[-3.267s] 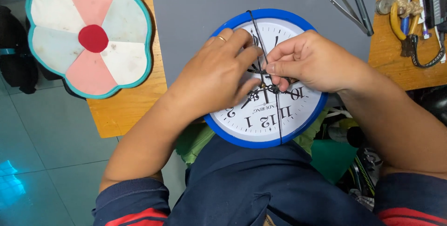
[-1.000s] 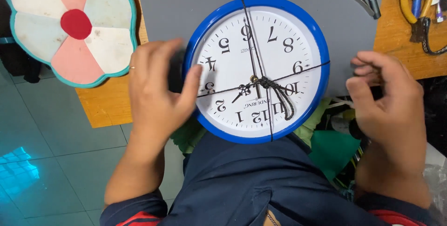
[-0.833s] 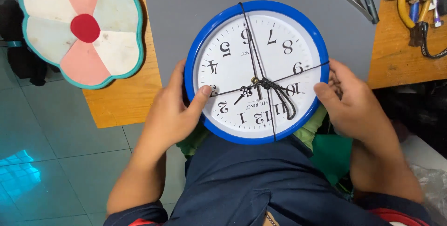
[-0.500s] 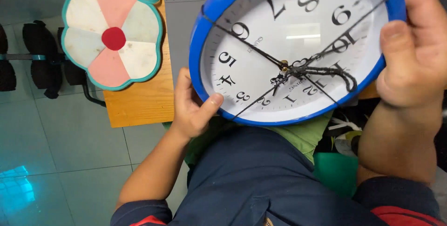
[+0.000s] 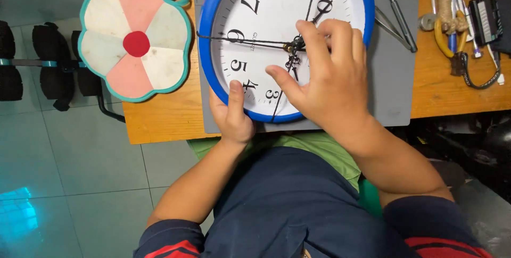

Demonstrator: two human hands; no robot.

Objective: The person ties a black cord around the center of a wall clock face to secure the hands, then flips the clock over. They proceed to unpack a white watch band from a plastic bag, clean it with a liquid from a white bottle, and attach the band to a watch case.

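The round blue-rimmed white wall clock (image 5: pixel 277 34) is held tilted above the grey mat, gripped at its near rim by the left hand (image 5: pixel 232 113). The right hand's (image 5: pixel 324 80) spread fingers rest at the centre; light pressure is advised.

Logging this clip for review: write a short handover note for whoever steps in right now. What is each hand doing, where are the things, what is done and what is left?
Left hand: grips the blue-rimmed wall clock at its lower edge, thumb on the face.
Right hand: fingers on the hands at the clock's centre, beside crossed black strings.
Clock is held tilted over the grey mat; tools lie to the right.
Done: clock lifted.
Left: the hands appear still in work.
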